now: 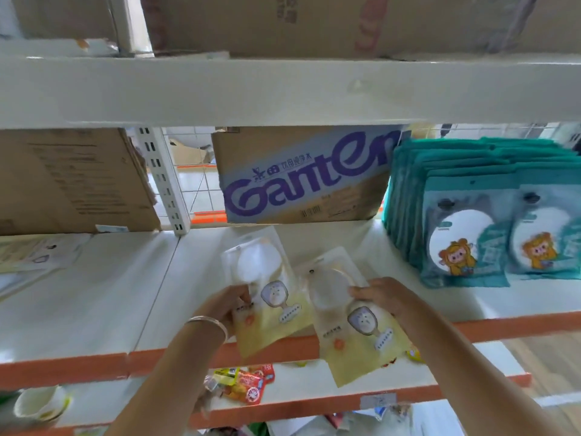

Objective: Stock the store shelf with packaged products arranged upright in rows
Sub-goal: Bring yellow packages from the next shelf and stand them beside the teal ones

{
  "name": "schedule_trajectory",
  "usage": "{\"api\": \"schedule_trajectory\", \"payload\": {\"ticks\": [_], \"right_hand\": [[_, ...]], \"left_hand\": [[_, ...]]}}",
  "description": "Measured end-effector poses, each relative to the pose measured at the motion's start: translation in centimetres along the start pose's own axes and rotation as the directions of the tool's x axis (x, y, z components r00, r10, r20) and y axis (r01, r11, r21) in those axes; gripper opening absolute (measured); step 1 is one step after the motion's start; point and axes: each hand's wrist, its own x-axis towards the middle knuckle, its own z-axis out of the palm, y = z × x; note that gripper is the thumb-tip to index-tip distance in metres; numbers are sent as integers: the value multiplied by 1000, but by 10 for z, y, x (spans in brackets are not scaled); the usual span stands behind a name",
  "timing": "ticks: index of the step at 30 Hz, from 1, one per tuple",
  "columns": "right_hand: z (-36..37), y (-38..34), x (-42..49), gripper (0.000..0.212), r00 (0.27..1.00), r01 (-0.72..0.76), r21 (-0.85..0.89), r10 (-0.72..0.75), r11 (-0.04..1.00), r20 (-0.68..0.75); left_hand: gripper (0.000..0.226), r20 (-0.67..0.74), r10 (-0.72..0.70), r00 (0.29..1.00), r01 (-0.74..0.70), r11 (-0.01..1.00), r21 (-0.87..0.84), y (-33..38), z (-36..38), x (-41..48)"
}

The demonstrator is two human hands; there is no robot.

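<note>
Hands meet low in the middle of the frame, each one closed on its own yellow packet over the orange front edge of the white shelf (94, 297). At lower centre the left hand (228, 305), a thin bangle (209, 324) on its wrist, pinches the left packet (267, 300) by its left edge, thumb on the printed face. That packet tilts back, its clear round window toward the rear of the shelf and its lower end past the shelf lip. Just right of it, the right hand (382, 295) grips the right packet (355, 322) at its right edge, fingers curled over the front. This packet hangs lower, with most of its yellow part in front of the orange edge, and it overlaps the right side of the other packet.

At the right of the frame, a row of teal packets (471, 215) stands upright on the same shelf, faces forward, each showing a white circle and an orange cartoon animal. Behind the hands, in the centre, a brown carton (301, 177) with large purple lettering sits at the back of the shelf. Another plain brown carton (69, 180) fills the left, beyond a white slotted upright (165, 184). At the bottom, the shelf below holds loose red and yellow snack packets (243, 385), and a white cup (41, 404) stands at lower left.
</note>
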Motion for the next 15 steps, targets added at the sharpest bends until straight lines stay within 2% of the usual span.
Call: {"api": "schedule_trajectory", "payload": {"ticks": [3,4,8,10,12,14,15], "right_hand": [[-9,-6,9,23,996,-69,211,54,975,74],[-11,-8,14,22,993,-84,251,61,964,97],[-16,-22,45,27,997,-21,308,-1,951,72],[-20,-39,60,23,999,33,412,-46,911,23],[-27,-59,78,24,993,112,441,-92,890,-67],[-35,-80,96,29,976,209,436,-157,875,-153],[-37,-90,102,25,963,260,442,-199,859,-180]], "left_hand": [[15,93,-45,995,49,998,-48,0,6,3],[18,123,-76,990,82,996,-47,-2,6,3],[9,127,-134,983,137,990,-22,-2,3,18],[7,96,-69,993,72,997,-25,0,4,29],[15,65,41,997,-37,998,-59,-1,8,36],[28,81,142,987,-135,987,-89,-2,14,40],[35,101,182,978,-173,980,-94,-2,19,40]]}}
